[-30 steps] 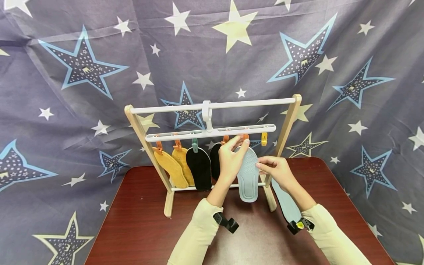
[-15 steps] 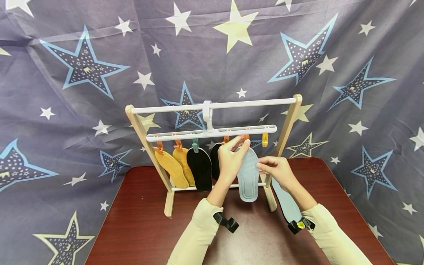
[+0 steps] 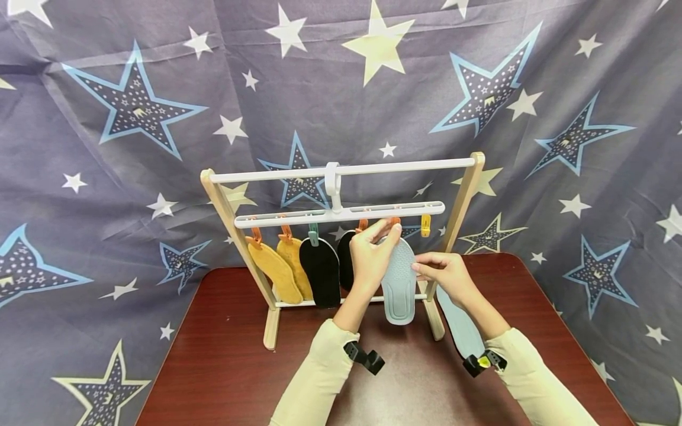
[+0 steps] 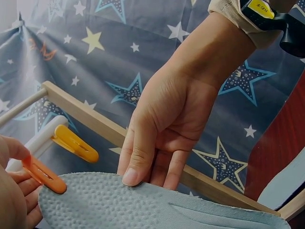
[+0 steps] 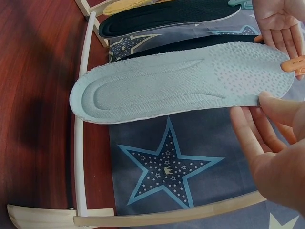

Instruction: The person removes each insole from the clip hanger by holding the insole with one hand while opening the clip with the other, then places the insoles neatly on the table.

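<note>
A light-blue insole (image 3: 400,290) hangs upright, its toe end under an orange clip (image 4: 45,176). My left hand (image 3: 369,255) pinches this clip at its upper end, the thumb showing on it in the left wrist view. The clip's lower end overlaps the textured toe of the insole. With thumb on the front face and fingers behind, my right hand (image 3: 446,273) pinches the insole's right edge near the toe. A yellow clip (image 3: 425,225) hangs to the right with nothing in it. Left of my hands, a black insole (image 3: 319,272) hangs from a green clip (image 3: 314,234).
A white clip hanger (image 3: 266,219) hangs from a wooden-sided rack (image 3: 463,201) with white bars. Two yellow insoles (image 3: 274,272) hang at its left. A second black insole (image 3: 345,260) is partly hidden. Another light-blue insole (image 3: 460,322) lies on the red-brown table (image 3: 224,331).
</note>
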A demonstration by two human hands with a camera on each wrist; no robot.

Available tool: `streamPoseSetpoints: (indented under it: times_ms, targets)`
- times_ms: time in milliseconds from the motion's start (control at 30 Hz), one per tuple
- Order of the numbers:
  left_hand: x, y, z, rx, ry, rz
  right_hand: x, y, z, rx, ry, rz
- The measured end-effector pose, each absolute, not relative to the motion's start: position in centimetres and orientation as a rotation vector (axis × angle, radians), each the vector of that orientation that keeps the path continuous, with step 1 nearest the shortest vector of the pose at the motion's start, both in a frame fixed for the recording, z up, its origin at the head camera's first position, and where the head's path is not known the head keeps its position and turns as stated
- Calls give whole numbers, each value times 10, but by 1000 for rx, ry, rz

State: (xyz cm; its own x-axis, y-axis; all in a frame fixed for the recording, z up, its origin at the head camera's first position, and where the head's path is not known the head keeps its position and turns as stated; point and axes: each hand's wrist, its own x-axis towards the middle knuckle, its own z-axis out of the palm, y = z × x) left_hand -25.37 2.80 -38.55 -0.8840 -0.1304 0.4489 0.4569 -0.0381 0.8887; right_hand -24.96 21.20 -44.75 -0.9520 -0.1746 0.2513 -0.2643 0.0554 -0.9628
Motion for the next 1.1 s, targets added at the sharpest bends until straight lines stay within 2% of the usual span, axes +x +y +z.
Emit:
streamPoseSetpoints:
  times_ms: [1100]
  targets:
    - [-253,30,-388,-301,-1860,-1933,-248,217,-451,429,-2224,2082]
